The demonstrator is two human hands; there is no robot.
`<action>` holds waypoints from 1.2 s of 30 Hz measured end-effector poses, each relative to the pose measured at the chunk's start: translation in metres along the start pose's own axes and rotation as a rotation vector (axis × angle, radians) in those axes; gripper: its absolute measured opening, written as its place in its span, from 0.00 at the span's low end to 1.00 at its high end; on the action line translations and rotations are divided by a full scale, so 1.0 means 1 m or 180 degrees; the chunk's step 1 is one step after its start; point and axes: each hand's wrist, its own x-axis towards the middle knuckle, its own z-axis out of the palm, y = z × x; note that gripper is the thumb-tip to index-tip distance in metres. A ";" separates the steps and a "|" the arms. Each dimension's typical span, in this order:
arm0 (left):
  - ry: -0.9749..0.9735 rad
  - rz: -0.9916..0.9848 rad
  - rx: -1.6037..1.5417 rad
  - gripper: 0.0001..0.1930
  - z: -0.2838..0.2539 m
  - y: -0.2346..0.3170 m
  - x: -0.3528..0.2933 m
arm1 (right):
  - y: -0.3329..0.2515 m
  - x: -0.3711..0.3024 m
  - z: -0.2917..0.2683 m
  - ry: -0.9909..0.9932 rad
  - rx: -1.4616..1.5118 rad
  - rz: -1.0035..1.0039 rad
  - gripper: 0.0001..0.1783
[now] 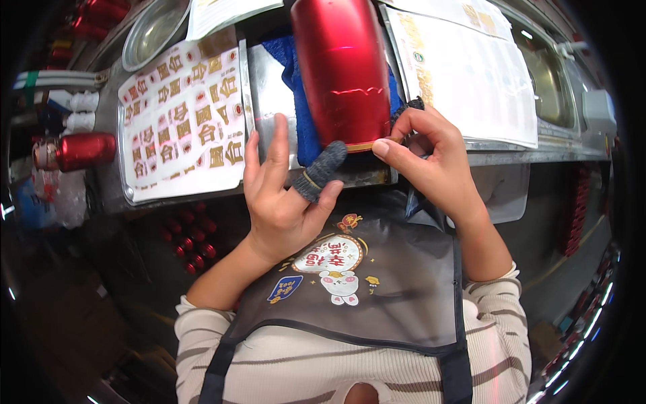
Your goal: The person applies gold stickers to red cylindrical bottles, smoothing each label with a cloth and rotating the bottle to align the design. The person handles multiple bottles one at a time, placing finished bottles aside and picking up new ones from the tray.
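A shiny red bottle-shaped metal vessel (343, 74) lies on a blue cloth (306, 145), its near end toward me. A thin gold strip (361, 147) runs along that near edge. My left hand (286, 188) has its fingers spread; a dark grey knitted finger sleeve covers the index finger, whose tip meets the left part of the near edge. Thumb and index finger of my right hand (434, 151) pinch together at the strip's right end. A similar dark sleeve shows on a right-hand finger, partly hidden behind the hand.
Left of the vessel lies a sheet of gold and red decals (182, 121) on a tray. White backing sheets (471, 87) with a few gold decals lie to the right. Metal basins stand at the far left (155, 34) and far right (555, 87). Another red vessel (87, 151) lies at the left.
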 end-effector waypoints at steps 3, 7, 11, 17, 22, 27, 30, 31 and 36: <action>-0.0059 -0.0066 0.0054 0.20 -0.002 0.003 -0.002 | -0.002 0.001 -0.002 -0.0063 0.0092 0.0050 0.16; -0.0107 0.0080 0.0192 0.20 -0.007 0.002 0.001 | 0.002 -0.001 -0.006 -0.0131 0.0315 0.0121 0.15; -0.0179 0.0122 0.0278 0.20 -0.013 -0.002 0.000 | 0.006 -0.001 -0.004 -0.0130 0.0331 0.0138 0.13; -0.0178 0.0351 0.0409 0.19 -0.014 0.000 0.008 | 0.012 0.000 -0.004 -0.0111 0.0457 0.0038 0.11; -0.0228 0.0554 0.0491 0.17 -0.020 0.002 0.018 | 0.014 0.001 -0.004 -0.0168 0.0361 0.0032 0.09; -0.0283 0.0858 0.0537 0.24 -0.022 0.005 0.033 | 0.015 0.000 -0.006 -0.0241 0.0055 -0.0119 0.07; -0.0259 0.0982 0.0573 0.23 -0.021 0.010 0.041 | 0.014 0.001 -0.007 -0.0253 0.0034 -0.0134 0.05; -0.0262 0.1015 0.0580 0.23 -0.019 0.011 0.044 | 0.014 0.001 -0.008 -0.0267 0.0018 -0.0131 0.05; -0.0132 0.1316 0.0688 0.09 -0.001 0.025 0.064 | 0.014 0.002 -0.008 -0.0172 0.0196 -0.0114 0.06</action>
